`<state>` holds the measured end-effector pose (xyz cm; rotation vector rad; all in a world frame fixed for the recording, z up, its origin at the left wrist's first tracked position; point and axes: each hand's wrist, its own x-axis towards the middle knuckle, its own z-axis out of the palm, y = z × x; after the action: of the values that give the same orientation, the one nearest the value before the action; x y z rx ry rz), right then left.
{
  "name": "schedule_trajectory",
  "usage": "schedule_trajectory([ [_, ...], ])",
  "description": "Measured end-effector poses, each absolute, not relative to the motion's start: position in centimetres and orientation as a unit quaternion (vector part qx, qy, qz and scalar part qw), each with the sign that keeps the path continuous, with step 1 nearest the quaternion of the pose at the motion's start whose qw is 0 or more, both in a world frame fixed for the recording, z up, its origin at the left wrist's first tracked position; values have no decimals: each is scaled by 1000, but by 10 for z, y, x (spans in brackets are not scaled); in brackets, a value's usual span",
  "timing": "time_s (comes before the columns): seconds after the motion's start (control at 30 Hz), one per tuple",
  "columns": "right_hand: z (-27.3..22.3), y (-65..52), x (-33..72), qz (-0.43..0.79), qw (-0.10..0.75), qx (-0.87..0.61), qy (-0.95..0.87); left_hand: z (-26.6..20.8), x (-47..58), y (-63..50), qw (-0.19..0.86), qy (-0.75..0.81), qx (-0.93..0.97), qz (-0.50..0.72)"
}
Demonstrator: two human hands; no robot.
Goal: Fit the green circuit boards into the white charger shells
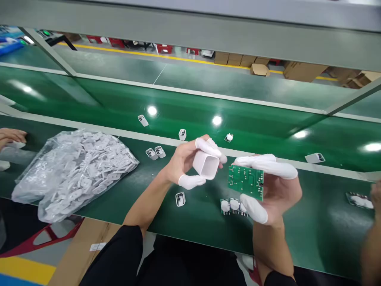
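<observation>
My left hand [190, 163], with white finger cots on its fingertips, grips a white plastic charger housing [206, 164] whose open end faces right and toward me. My right hand [270, 186], also in finger cots, pinches a green circuit board [245, 181] by its edges, solder side toward me. Board and housing are apart. Below the right hand lies a row of circuit boards [234, 205] with white round tops, partly hidden by the thumb. A white housing [180, 199] with parts inside stands below my left hand.
A clear plastic bag [86, 171] full of small white plastic pieces lies on the left. Two housings [155, 152] stand beside it. More housings [314, 158] and one board [229, 138] are on the green belt [262, 129]. Other people's hands [12, 137] show at both sides. A shelf beam [190, 31] crosses above.
</observation>
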<state>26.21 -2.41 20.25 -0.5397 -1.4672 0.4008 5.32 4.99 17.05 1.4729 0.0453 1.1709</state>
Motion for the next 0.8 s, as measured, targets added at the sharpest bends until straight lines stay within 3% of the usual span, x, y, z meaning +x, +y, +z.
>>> schedule_trajectory([
  [0.23,195,-28,268,168,675,-242,-676,157,56,59,525,11,695,492],
  [0.8,188,-34,260,135,636,-279,-707,176,48,56,451,26,730,514],
])
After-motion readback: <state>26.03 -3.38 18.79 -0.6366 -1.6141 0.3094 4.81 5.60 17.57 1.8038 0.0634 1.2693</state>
